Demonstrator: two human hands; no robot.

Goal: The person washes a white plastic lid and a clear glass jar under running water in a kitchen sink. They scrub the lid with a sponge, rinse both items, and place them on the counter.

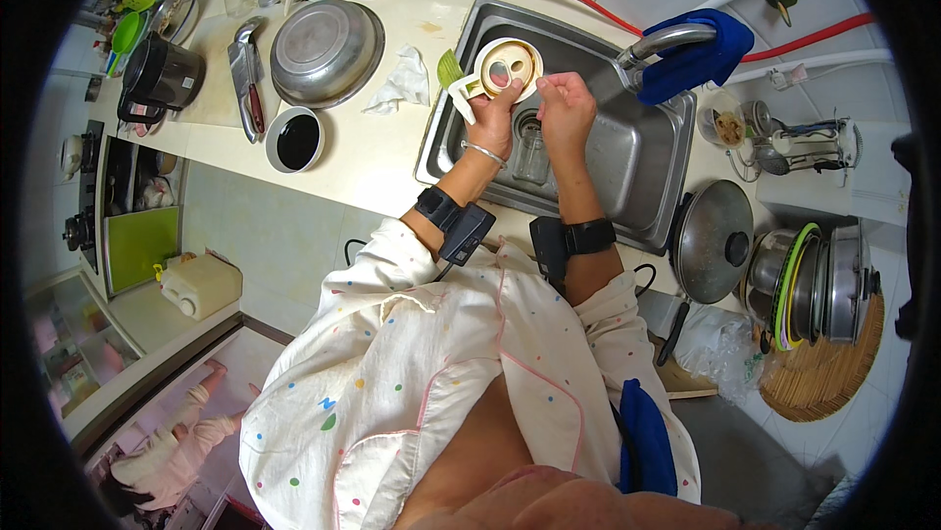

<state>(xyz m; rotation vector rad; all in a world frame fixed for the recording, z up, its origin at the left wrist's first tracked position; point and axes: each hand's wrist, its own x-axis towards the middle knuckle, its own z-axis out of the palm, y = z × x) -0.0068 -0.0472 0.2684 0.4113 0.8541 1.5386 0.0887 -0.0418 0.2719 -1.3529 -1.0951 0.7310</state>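
My left hand [494,118] grips a cream plastic lid [509,68] with round openings and a side handle, above the steel sink. A green piece [448,69] shows beside the lid's handle. At the lid's right edge is my right hand [566,107], its fingers curled and the tips together; whether something small is pinched there cannot be told. Under both hands a clear glass jar [531,157] lies in the sink [632,155], near the drain [526,120].
A crumpled white cloth [403,81], an upturned steel basin [327,52], bowls of dark liquid [298,142], a cleaver [242,81] and a dark jug [173,74] stand left. Right are the faucet [669,37] with a blue cloth, a pan lid [713,242] and a dish rack. Another person is at lower left.
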